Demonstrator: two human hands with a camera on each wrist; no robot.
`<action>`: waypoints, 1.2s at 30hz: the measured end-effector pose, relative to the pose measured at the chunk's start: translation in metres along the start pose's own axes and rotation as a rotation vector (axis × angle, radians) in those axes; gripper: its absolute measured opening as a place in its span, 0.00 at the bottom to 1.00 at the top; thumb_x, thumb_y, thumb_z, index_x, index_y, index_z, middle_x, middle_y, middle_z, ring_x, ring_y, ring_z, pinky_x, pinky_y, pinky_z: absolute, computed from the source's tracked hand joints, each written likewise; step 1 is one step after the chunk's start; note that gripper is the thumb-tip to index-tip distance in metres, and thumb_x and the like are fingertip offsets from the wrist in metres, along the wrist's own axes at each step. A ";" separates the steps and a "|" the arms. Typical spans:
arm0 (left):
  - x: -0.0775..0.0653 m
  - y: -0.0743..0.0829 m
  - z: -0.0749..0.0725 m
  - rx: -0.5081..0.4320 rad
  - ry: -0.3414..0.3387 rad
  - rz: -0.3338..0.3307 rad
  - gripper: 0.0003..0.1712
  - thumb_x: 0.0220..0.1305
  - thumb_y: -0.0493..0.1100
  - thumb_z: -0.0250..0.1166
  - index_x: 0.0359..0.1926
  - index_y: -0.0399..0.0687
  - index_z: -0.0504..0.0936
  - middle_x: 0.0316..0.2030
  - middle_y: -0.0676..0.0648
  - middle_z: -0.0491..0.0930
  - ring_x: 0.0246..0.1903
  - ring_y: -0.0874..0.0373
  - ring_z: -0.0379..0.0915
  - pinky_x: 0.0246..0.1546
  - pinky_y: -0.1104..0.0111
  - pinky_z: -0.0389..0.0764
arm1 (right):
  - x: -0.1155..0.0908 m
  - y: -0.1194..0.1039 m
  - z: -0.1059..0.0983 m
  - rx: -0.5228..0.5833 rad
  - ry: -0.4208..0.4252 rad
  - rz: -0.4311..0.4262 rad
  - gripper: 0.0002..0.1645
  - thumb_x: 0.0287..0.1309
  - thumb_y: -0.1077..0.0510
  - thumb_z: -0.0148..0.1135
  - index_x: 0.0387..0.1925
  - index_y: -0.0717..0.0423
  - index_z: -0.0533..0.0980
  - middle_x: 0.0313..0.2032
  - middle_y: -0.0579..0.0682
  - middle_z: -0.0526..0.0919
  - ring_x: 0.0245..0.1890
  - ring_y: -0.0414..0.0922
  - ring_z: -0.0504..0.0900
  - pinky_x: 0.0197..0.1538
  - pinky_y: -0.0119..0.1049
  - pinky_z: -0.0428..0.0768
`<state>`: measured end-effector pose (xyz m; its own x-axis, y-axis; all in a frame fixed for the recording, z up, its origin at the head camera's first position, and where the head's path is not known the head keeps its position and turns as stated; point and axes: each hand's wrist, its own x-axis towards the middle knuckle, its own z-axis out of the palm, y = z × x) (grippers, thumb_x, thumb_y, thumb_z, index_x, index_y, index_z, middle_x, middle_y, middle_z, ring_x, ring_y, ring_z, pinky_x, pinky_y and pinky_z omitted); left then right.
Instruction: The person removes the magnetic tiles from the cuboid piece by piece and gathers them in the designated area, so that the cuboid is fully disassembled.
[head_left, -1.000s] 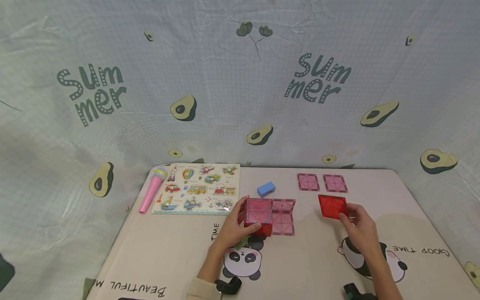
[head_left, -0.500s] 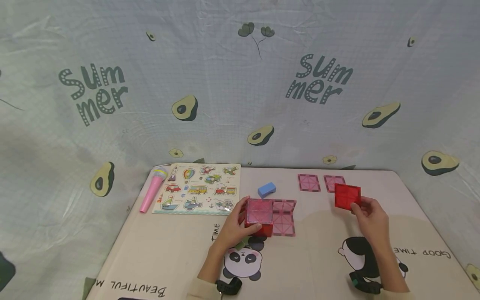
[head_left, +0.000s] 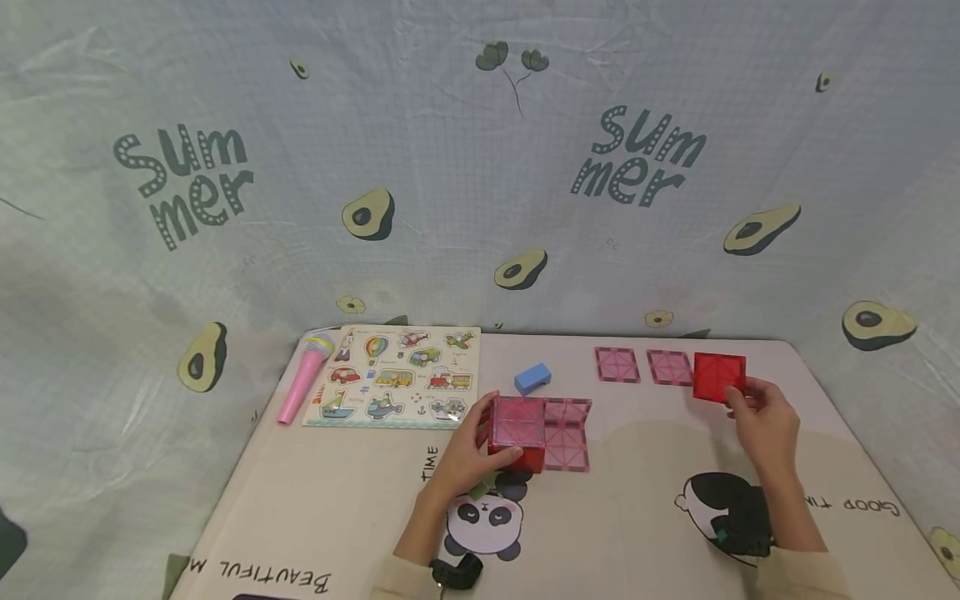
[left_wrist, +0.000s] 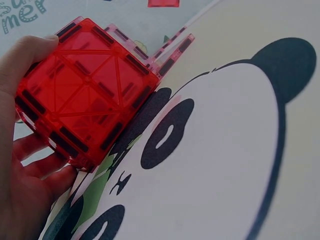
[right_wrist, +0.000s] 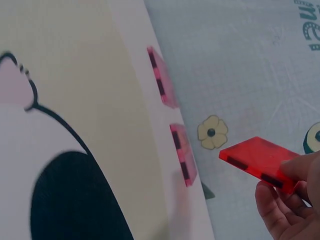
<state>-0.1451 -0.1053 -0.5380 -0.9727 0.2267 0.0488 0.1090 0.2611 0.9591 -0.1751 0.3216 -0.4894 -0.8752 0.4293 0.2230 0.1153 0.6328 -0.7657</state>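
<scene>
My left hand (head_left: 472, 454) grips a box built of magnetic tiles (head_left: 519, 423), pink on top and red on its near side. In the left wrist view the red side (left_wrist: 87, 82) shows large, with thumb and fingers around its left edges. Joined at the box's right are pink tiles (head_left: 567, 446), one flat and one standing behind it. My right hand (head_left: 768, 425) pinches a single red magnetic tile (head_left: 718, 377) by its right corner, held raised above the table. Beside it lie two pink tiles (head_left: 617, 365) on the table, near its far edge.
A blue block (head_left: 532, 378) sits just behind the box. At the back left are a puzzle board (head_left: 397, 387) with vehicle pictures and a pink toy microphone (head_left: 303, 383). A printed curtain (head_left: 450, 167) hangs right behind the table.
The right hand has carried the red tile to the right and toward the far edge, past the two pink tiles. My left hand and the box have stayed in place.
</scene>
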 end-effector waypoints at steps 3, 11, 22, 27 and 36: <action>0.000 0.000 0.000 -0.003 -0.003 0.002 0.52 0.55 0.54 0.75 0.76 0.66 0.56 0.71 0.52 0.67 0.73 0.52 0.62 0.73 0.58 0.66 | 0.015 0.018 0.004 -0.036 0.004 0.025 0.30 0.72 0.48 0.53 0.66 0.64 0.68 0.56 0.65 0.79 0.25 0.17 0.68 0.30 0.07 0.69; 0.001 0.002 0.000 0.000 -0.005 0.001 0.52 0.55 0.54 0.75 0.76 0.64 0.56 0.70 0.52 0.67 0.72 0.52 0.63 0.72 0.58 0.67 | 0.022 -0.002 -0.009 -0.074 -0.014 0.085 0.29 0.73 0.53 0.52 0.67 0.67 0.67 0.58 0.68 0.77 0.26 0.24 0.68 0.28 0.07 0.66; 0.001 -0.001 0.000 0.002 0.001 -0.002 0.52 0.55 0.55 0.75 0.76 0.68 0.56 0.71 0.53 0.67 0.72 0.52 0.62 0.72 0.57 0.67 | 0.048 0.016 -0.005 -0.104 -0.016 0.093 0.28 0.72 0.55 0.49 0.64 0.72 0.68 0.53 0.71 0.77 0.29 0.33 0.75 0.24 0.12 0.65; 0.000 -0.001 -0.002 -0.012 0.000 -0.003 0.52 0.55 0.55 0.75 0.76 0.69 0.56 0.70 0.52 0.67 0.72 0.51 0.63 0.71 0.56 0.68 | 0.058 0.023 -0.002 -0.140 -0.053 0.120 0.29 0.73 0.56 0.47 0.66 0.73 0.66 0.57 0.73 0.74 0.49 0.62 0.76 0.28 0.19 0.65; 0.000 0.001 -0.001 -0.014 -0.004 -0.007 0.52 0.55 0.55 0.75 0.76 0.69 0.56 0.70 0.52 0.67 0.72 0.51 0.63 0.71 0.56 0.69 | 0.072 0.029 0.003 -0.167 -0.084 0.154 0.30 0.74 0.59 0.44 0.69 0.73 0.61 0.60 0.75 0.71 0.57 0.68 0.72 0.60 0.61 0.78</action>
<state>-0.1455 -0.1058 -0.5367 -0.9726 0.2285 0.0415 0.0998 0.2497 0.9632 -0.2364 0.3688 -0.4976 -0.8765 0.4783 0.0549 0.3204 0.6646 -0.6750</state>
